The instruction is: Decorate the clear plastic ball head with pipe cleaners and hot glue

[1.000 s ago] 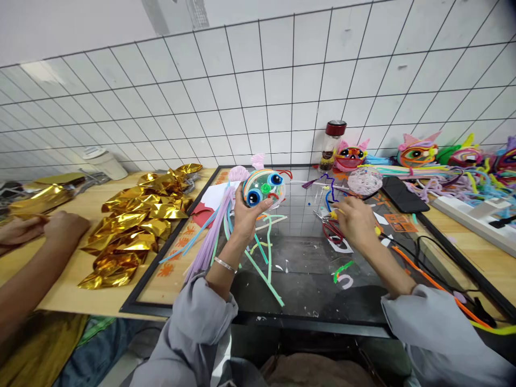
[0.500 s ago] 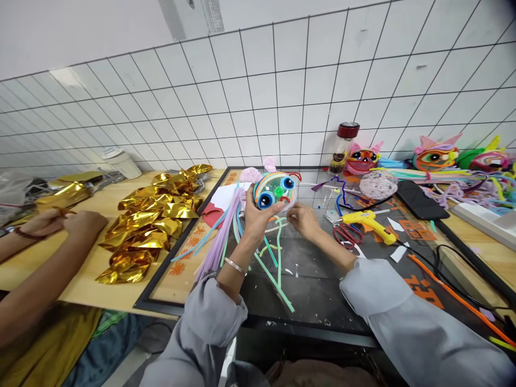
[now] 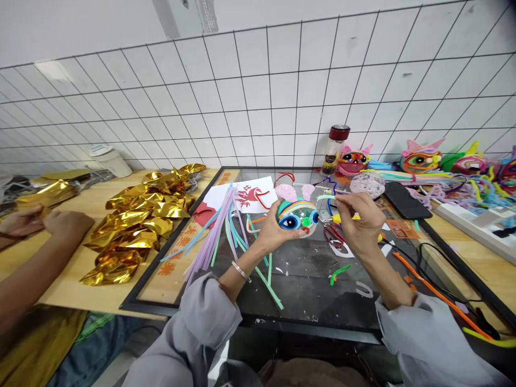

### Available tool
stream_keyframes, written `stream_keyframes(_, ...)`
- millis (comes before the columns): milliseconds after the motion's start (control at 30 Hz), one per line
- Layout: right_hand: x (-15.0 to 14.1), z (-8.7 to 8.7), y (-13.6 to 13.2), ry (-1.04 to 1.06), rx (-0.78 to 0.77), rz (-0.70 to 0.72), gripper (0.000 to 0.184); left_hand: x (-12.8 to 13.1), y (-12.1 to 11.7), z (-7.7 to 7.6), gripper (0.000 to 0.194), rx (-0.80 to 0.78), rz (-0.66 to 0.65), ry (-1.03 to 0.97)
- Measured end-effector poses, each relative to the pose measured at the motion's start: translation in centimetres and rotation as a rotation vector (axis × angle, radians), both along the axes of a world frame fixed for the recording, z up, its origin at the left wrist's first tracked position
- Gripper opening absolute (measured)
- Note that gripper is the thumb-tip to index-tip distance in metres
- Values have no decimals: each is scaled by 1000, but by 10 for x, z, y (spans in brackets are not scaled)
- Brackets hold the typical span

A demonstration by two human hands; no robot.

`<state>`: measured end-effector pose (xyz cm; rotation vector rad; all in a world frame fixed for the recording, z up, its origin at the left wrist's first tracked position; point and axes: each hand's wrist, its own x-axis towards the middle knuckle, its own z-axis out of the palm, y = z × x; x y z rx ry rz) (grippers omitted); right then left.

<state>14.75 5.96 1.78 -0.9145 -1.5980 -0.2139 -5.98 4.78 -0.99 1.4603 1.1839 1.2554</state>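
My left hand [image 3: 271, 231] is closed around a decorated clear ball [image 3: 301, 214] made up as an animal face, with big blue-ringed eyes, a green nose and pink fuzzy ears. My right hand [image 3: 360, 217], raised just right of the ball, pinches a short pale green pipe cleaner [image 3: 325, 197]. Behind that wrist lies a yellow glue gun [image 3: 335, 219], partly hidden. Red-handled scissors [image 3: 334, 234] rest beneath it. A bunch of lilac pipe cleaners [image 3: 213, 236] spreads out left of my left hand, with blue and mint ones among them.
Crumpled gold foil [image 3: 137, 215] fills the table at left, beside another person's hands [image 3: 64, 220]. Finished animal heads [image 3: 419, 156], a phone [image 3: 407, 200] and a power strip [image 3: 475, 215] lie at right. A red-capped bottle [image 3: 335, 149] stands near the tiled wall.
My left hand has moved the ball right and lower, uncovering white paper with a red figure. My right hand has risen to the right, bringing up the pale green pipe cleaner.
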Motion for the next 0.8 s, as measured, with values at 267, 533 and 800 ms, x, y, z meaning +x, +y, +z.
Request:
stream_keyframes(267, -6, -5, -11, -370, 165, 42, 26, 3, 0, -12, 111, 7, -38, 132)
stream_keyframes(533, -8, -12, -14, -490, 116, 83, 25, 4, -1, -10, 114, -1, -85, 134)
stream_keyframes(800, -10, -10, -16, -565, 191, 43, 25, 4, -3, -5, 111, 11, -96, 154)
